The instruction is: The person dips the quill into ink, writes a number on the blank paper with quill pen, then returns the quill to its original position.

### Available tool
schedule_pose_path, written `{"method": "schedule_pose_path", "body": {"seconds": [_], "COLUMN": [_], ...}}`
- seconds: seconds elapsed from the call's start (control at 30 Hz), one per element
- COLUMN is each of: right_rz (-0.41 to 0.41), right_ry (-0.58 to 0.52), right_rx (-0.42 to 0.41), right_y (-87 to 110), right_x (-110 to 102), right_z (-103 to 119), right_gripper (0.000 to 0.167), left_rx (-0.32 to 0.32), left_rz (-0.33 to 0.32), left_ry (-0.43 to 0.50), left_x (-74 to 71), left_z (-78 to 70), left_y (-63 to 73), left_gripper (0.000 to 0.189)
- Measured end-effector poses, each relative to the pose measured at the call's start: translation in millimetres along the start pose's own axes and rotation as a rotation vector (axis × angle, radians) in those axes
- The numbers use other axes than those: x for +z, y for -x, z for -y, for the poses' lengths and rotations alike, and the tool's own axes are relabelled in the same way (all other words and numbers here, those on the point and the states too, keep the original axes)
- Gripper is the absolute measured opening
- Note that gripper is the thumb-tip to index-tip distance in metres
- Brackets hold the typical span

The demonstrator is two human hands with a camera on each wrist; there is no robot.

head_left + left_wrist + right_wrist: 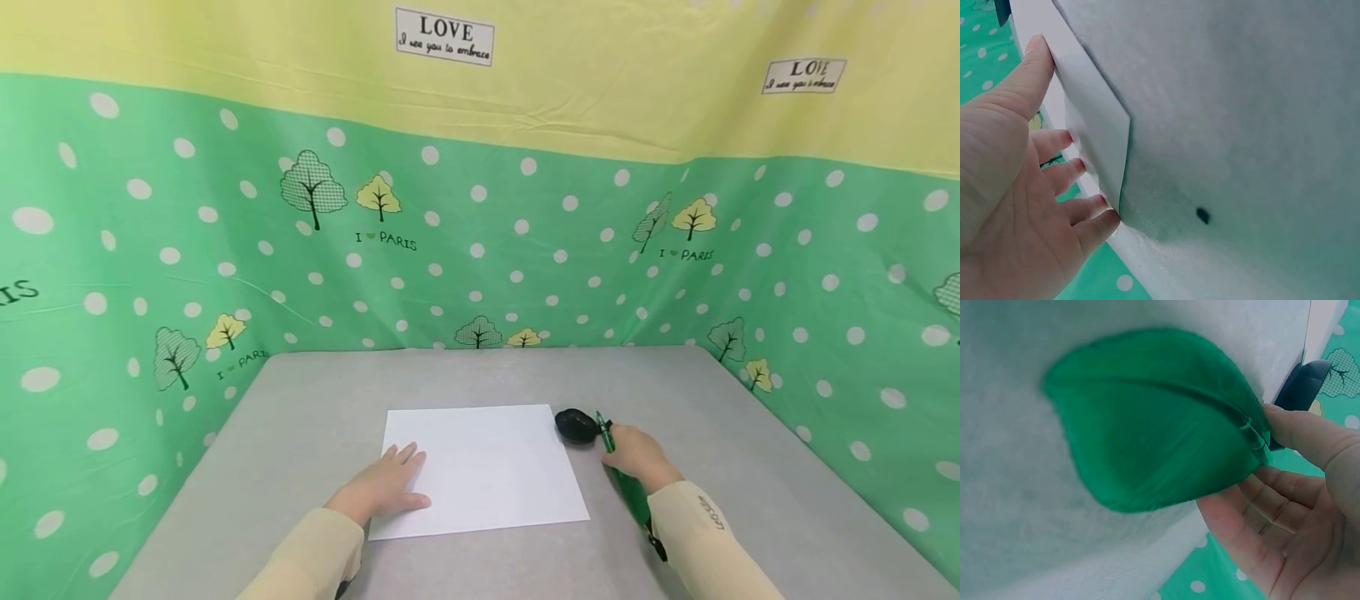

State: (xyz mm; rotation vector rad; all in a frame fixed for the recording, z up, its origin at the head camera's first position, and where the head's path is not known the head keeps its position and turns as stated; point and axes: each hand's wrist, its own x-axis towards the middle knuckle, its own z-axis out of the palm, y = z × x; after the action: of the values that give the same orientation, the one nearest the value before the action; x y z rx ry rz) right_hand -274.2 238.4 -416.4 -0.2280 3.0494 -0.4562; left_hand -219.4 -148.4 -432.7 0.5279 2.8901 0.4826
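A white sheet of paper [495,467] lies on the grey table. My left hand [381,485] rests on its left part with fingers spread; the left wrist view shows the thumb and fingertips of that hand [1029,187] along the sheet [1094,119]. To the right of the paper, my right hand [636,454] pinches a green leaf-shaped pen [628,492], its slim pointed end aimed away from me. Close up, the broad leaf [1154,425] fans out from the thumb and fingers of the right hand [1291,506]. A black rounded object [576,426] sits just beyond this hand.
The grey table [480,375] runs back to a green and yellow curtain [517,225] with white dots and printed trees, which encloses the back and both sides. A small dark spot [1202,215] shows on the tabletop in the left wrist view.
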Motion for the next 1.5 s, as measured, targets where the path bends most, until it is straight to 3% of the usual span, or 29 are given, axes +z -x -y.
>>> {"method": "schedule_pose_path", "body": {"seconds": [0.37,0.7,0.93,1.5], "right_rz": [-0.005,-0.001,-0.002,-0.007], "right_ry": [-0.01,-0.032,-0.034,-0.027], "right_rx": [-0.009,0.004,-0.001,0.002], "right_y": [1.8,0.7,-2.0,0.3], "right_x": [-1,-7,-10,-21], "right_z": [-1,-1,-1,-1], "right_gripper": [0.019,0.017,0.037,0.032], "left_rx": [-0.046,-0.052,-0.046,-0.041], "left_rz": [0.011,0.01,0.009,0.005], "left_ry": [0.02,0.015,0.012,0.012], "left_x": [-4.2,-3.1,-5.0,-6.3], "left_z": [-7.3,-6.4,-8.1,-7.5], "left_y": [2.4,1.6,2.3,4.0], "left_gripper": [0.074,0.073,0.072,0.073]}}
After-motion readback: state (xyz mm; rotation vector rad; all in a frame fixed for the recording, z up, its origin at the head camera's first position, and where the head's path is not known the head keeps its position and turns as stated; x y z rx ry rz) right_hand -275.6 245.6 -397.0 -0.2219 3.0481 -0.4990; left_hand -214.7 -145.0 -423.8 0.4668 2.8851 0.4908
